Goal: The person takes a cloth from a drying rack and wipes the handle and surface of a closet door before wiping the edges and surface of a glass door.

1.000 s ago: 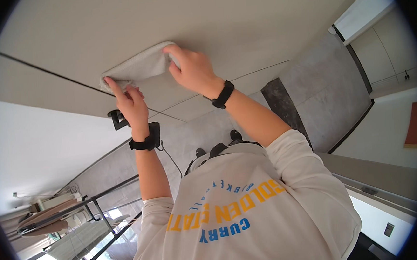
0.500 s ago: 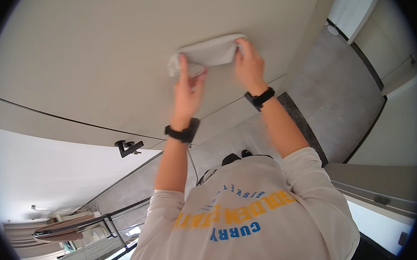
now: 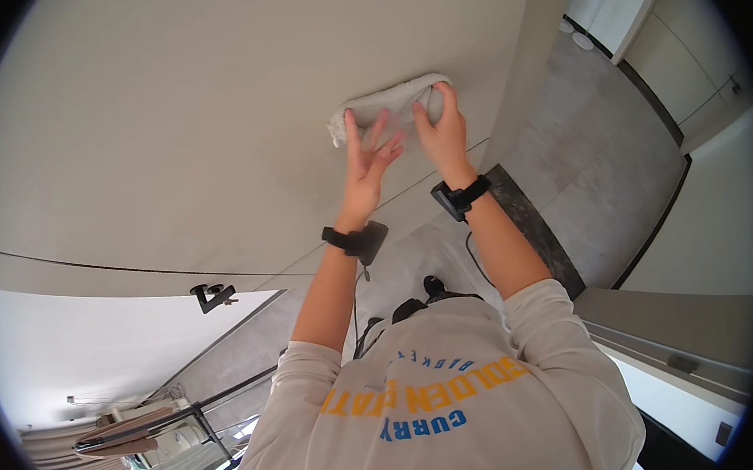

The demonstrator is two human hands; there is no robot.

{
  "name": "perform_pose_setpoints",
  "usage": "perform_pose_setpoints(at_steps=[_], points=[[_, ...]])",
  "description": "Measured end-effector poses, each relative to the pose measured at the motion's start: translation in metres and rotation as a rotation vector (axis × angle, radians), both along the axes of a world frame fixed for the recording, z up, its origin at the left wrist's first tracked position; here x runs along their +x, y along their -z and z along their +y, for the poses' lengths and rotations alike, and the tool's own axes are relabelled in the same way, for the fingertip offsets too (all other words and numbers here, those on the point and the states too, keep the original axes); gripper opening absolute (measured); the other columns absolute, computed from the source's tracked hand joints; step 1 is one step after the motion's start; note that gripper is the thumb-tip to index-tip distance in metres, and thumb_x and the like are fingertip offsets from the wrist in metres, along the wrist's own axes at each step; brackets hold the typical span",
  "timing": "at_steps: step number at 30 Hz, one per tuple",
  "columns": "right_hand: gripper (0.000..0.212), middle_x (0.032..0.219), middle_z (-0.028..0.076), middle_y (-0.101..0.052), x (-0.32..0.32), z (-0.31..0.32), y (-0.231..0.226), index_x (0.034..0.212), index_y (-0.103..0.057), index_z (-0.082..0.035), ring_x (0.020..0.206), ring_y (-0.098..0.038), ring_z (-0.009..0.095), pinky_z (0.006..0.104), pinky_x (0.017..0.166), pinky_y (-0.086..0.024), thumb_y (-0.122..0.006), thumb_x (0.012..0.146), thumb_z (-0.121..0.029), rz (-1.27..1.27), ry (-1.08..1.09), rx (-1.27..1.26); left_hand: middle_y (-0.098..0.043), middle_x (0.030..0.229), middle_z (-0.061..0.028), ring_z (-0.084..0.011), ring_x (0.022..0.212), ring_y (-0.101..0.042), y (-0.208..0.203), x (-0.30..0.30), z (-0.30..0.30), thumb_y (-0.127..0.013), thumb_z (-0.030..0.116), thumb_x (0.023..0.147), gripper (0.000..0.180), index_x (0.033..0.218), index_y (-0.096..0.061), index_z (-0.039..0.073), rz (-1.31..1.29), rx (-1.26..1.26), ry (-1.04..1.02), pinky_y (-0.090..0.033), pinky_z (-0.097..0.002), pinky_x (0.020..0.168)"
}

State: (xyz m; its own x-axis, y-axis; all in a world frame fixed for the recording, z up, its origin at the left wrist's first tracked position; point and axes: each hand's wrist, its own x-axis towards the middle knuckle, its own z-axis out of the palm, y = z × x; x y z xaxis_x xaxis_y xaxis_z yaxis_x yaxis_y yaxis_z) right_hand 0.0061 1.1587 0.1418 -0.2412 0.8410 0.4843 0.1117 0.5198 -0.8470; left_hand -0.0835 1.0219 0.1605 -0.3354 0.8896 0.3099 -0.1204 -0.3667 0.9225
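A folded whitish cloth (image 3: 393, 98) lies against the large smooth beige panel (image 3: 236, 96) in front of me. With its thumb and fingers, my right hand (image 3: 445, 134) grips the right end of the cloth. My left hand (image 3: 367, 166) is at the left part, its fingers spread and partly smeared by motion. One fingertip of that hand touches or overlaps the lower edge of the cloth. Each wrist wears a black strap with a small dark box.
At the left is a black door handle (image 3: 212, 297) with a key below it. Grey floor (image 3: 593, 150) and a dark threshold strip (image 3: 537, 224) lie to the right. A black-railed rack (image 3: 202, 422) with hanging fabric stands at lower left.
My left hand has loosened from a pinch, its fingers now spread. The cloth looks more bunched. The view has shifted, with the door handle lower and farther left.
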Motion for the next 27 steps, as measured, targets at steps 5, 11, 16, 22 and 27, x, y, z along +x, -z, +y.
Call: perform_pose_setpoints(at_steps=[5,11,16,22,27], points=[[0.05,0.093,0.023,-0.065,-0.013,-0.015,-0.014,0.13,-0.042,-0.001,0.078,-0.065,0.035,0.0423,0.072,-0.05,-0.064,0.087,-0.016,0.104,-0.002,-0.013,-0.028,0.157,-0.0175,-0.0342,0.137,-0.042,-0.008,-0.008,-0.017,-0.044,0.009,0.102,0.066,0.157,-0.008,0.012,0.118,0.017,-0.195,-0.039,-0.0449,0.108],[0.048,0.091,0.021,-0.065,-0.037,-0.037,-0.022,0.126,-0.044,-0.001,0.076,-0.064,0.035,0.0426,0.071,-0.05,-0.065,0.086,-0.015,0.158,-0.017,0.268,-0.034,0.155,-0.0169,-0.0319,0.134,-0.046,-0.016,-0.025,-0.059,-0.043,0.011,0.103,0.06,0.156,-0.015,0.007,0.234,0.064,-0.336,-0.041,-0.0407,0.104],[0.045,0.084,0.017,-0.065,-0.061,-0.09,-0.047,0.124,-0.046,-0.003,0.066,-0.064,0.033,0.0411,0.062,-0.05,-0.067,0.085,-0.015,0.161,-0.18,0.237,-0.042,0.149,-0.0171,-0.0299,0.127,-0.052,-0.025,-0.048,-0.112,-0.043,0.011,0.103,0.057,0.155,-0.019,0.005,0.314,0.069,-0.533,-0.044,-0.0385,0.1],[0.041,0.079,0.016,-0.065,-0.1,-0.161,-0.067,0.121,-0.049,-0.005,0.062,-0.063,0.035,0.0414,0.056,-0.049,-0.067,0.087,-0.019,0.12,-0.404,0.147,-0.052,0.139,-0.0165,-0.0257,0.113,-0.06,-0.042,-0.085,-0.186,-0.045,0.007,0.102,0.055,0.153,-0.023,0.003,0.423,0.075,-0.822,-0.046,-0.0362,0.096],[0.036,0.077,0.015,-0.066,-0.133,-0.218,-0.073,0.12,-0.05,-0.006,0.062,-0.064,0.035,0.0429,0.055,-0.049,-0.064,0.089,-0.02,0.109,-0.579,0.188,-0.057,0.127,-0.0174,-0.0223,0.103,-0.064,-0.043,-0.118,-0.243,-0.048,0.001,0.1,0.052,0.148,-0.029,-0.001,0.457,0.079,-1.067,-0.049,-0.0324,0.092]])
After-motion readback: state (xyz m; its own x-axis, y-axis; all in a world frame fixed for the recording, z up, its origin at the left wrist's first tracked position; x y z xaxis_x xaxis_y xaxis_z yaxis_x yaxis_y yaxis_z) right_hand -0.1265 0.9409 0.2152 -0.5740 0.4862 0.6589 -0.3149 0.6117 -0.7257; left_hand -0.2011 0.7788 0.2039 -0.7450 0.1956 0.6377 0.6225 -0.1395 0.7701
